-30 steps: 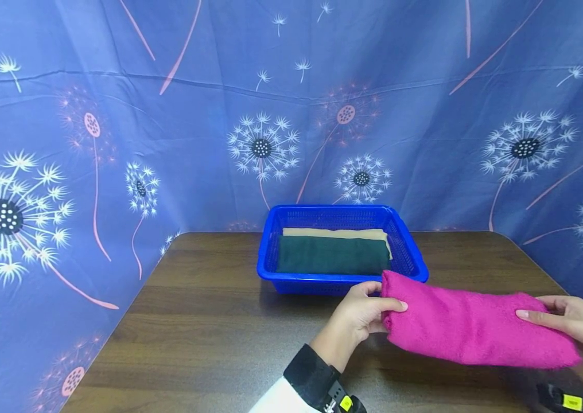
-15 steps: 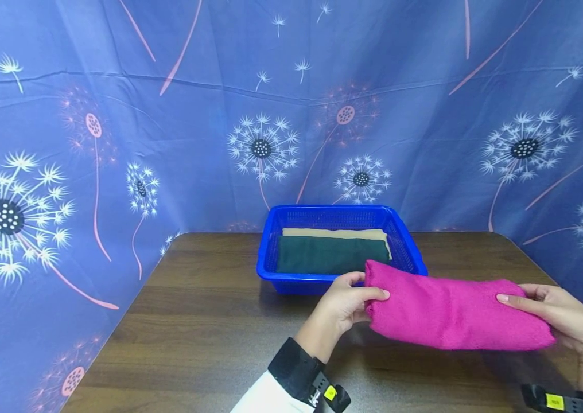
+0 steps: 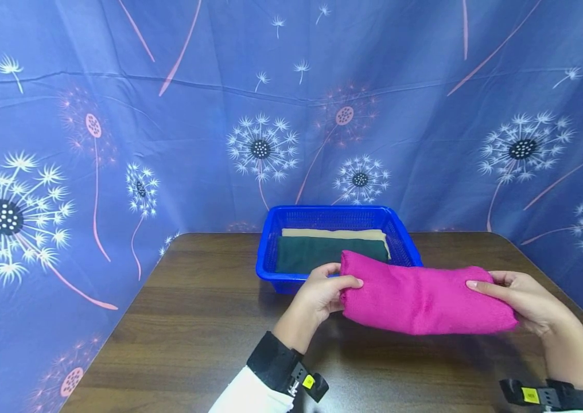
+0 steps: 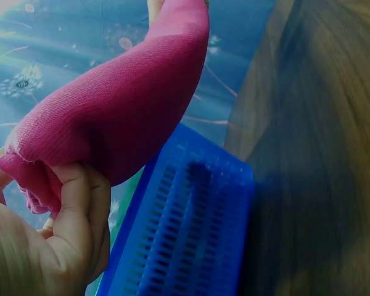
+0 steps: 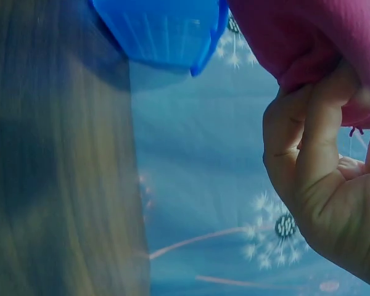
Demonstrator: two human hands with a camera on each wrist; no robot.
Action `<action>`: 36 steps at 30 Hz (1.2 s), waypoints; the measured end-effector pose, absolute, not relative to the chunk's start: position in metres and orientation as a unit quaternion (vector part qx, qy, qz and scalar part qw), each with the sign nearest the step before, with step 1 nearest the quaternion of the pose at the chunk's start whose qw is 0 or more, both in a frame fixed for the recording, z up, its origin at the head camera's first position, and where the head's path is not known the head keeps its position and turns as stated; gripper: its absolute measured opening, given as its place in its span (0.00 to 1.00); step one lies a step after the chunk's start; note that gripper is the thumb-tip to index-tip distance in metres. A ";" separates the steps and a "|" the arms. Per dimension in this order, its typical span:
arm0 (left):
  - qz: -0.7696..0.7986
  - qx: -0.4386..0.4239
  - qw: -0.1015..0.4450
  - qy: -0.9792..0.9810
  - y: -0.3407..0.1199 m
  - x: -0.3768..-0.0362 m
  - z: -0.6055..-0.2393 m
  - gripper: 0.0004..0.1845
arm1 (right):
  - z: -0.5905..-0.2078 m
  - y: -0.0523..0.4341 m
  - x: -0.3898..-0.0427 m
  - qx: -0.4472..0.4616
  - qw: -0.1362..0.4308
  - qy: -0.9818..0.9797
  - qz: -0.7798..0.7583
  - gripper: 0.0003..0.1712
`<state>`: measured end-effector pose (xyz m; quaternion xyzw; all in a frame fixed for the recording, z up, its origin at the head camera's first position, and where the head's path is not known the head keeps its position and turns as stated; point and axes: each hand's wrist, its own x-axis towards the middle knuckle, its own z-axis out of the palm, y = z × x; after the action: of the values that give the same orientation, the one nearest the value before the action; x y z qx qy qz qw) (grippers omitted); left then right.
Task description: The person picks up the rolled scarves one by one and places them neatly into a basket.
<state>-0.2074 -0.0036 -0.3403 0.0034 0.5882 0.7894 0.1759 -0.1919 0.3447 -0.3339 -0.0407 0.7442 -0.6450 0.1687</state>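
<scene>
A folded bright pink cloth (image 3: 420, 298), fuzzy like a towel, is held up above the table by both hands. My left hand (image 3: 322, 289) grips its left end, thumb on top and fingers beneath. At the other end my right hand (image 3: 524, 298) pinches it the same way. In the left wrist view the pink cloth (image 4: 117, 105) sags between the hands, and its rolled layers show at the gripped end. Behind it stands a blue plastic basket (image 3: 265, 269), its front right corner hidden by the cloth. Inside lie a folded dark green cloth (image 3: 317, 255) and a cream cloth (image 3: 338, 233).
The basket rests near the back of a brown wooden table (image 3: 193, 321). A blue curtain (image 3: 193, 143) with dandelion prints hangs behind and along both sides. Each wrist wears a black strap with a small camera.
Both hands have carried the pink cloth left and slightly upward, so it now overlaps more of the basket's front. The basket and the cloths in it have stayed put.
</scene>
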 end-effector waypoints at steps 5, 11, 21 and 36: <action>0.786 0.003 0.172 0.594 -0.016 -0.210 -0.338 0.22 | -0.329 0.329 -0.196 -0.033 0.150 0.762 -0.629 0.07; 0.778 0.001 0.168 0.606 -0.031 -0.213 -0.334 0.25 | -0.323 0.311 -0.200 -0.020 0.131 0.779 -0.613 0.14; 0.775 -0.001 0.151 0.614 -0.053 -0.220 -0.324 0.26 | -0.312 0.281 -0.210 -0.035 0.103 0.773 -0.625 0.08; 0.757 -0.020 0.123 0.641 -0.088 -0.246 -0.321 0.23 | -0.300 0.239 -0.239 -0.041 0.093 0.785 -0.611 0.27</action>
<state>-0.2461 -0.0881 -0.3207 -0.0201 0.6411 0.7572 0.1233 -0.2387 0.2392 -0.2997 -0.0406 0.7854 -0.6107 0.0926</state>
